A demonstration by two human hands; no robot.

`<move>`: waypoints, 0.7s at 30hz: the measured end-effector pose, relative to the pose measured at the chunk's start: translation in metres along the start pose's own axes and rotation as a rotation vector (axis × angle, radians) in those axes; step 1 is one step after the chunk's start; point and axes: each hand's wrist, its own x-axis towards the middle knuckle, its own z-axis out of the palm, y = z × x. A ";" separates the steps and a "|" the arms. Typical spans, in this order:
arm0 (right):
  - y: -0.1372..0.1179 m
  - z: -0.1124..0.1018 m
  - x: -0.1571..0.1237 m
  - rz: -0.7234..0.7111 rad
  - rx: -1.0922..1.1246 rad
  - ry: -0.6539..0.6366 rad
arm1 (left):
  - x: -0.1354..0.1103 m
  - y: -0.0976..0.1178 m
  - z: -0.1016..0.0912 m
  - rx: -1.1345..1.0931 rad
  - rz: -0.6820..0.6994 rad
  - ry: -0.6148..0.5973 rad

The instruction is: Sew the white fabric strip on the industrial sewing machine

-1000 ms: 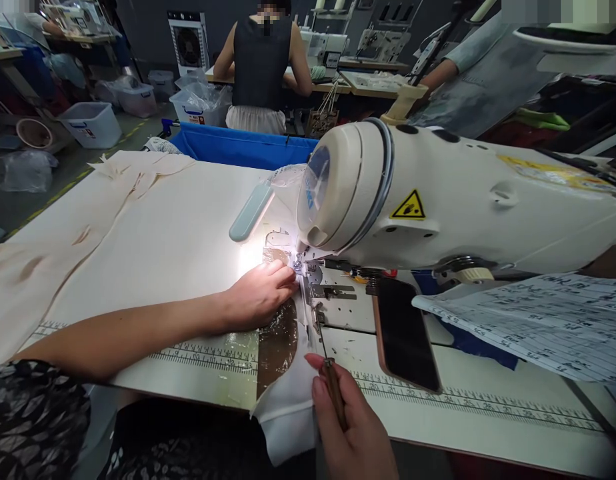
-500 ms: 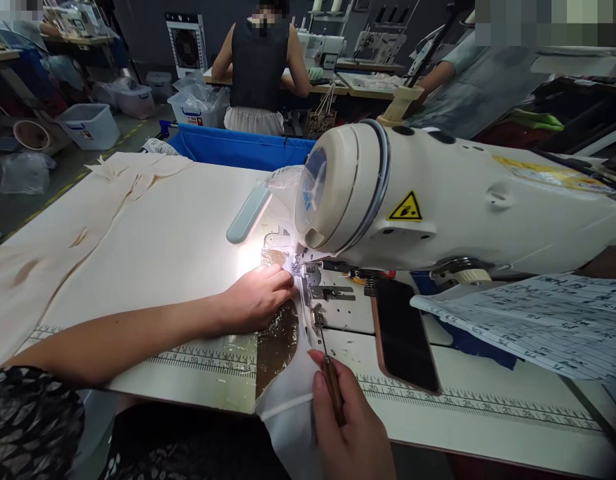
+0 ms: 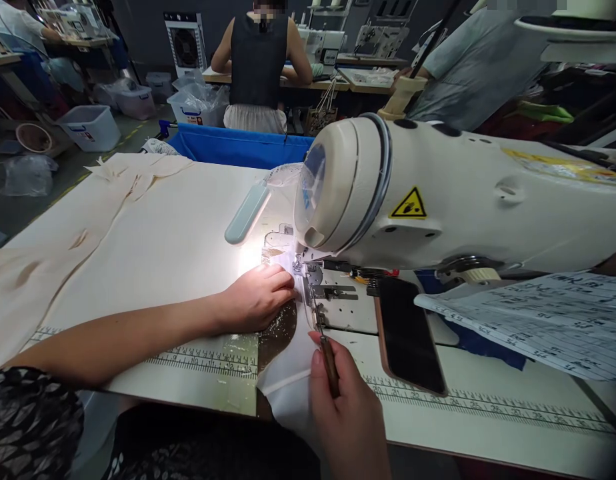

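Observation:
White fabric (image 3: 297, 370) runs from the front table edge up to the needle area of a sewing machine (image 3: 468, 200). My left hand (image 3: 261, 297) is closed at the fabric's left side, close to the presser foot (image 3: 299, 267); its fingertips press the cloth, partly hidden. In my right hand (image 3: 345, 400) is an awl (image 3: 329, 363) with a wooden handle, gripped between thumb and fingers. Its thin metal shaft points up along the fabric's right edge toward the presser foot. The fabric's lower part passes behind my right hand.
A phone (image 3: 411, 337) and a written paper sheet (image 3: 533, 320) lie right of the needle area. Left of the machine head is a pale blue-green handle-shaped object (image 3: 247, 213). Cream fabric pieces (image 3: 63, 253) cover the table's left side. A co-worker (image 3: 258, 63) sits beyond the blue cloth (image 3: 238, 147).
My right hand has moved up a little with the awl, its tip now nearer the presser foot. The white fabric has advanced slightly. My left hand stays nearly in place.

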 end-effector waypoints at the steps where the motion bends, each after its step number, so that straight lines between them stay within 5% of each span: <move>1: 0.000 0.000 0.002 -0.015 -0.011 0.004 | 0.000 0.000 0.001 0.019 -0.006 -0.006; 15: -0.008 0.000 0.020 -0.220 -0.260 0.069 | 0.006 -0.001 0.005 0.208 -0.104 -0.081; 21: -0.001 -0.006 0.017 -0.139 -0.229 -0.005 | 0.006 -0.003 0.009 0.181 -0.108 -0.061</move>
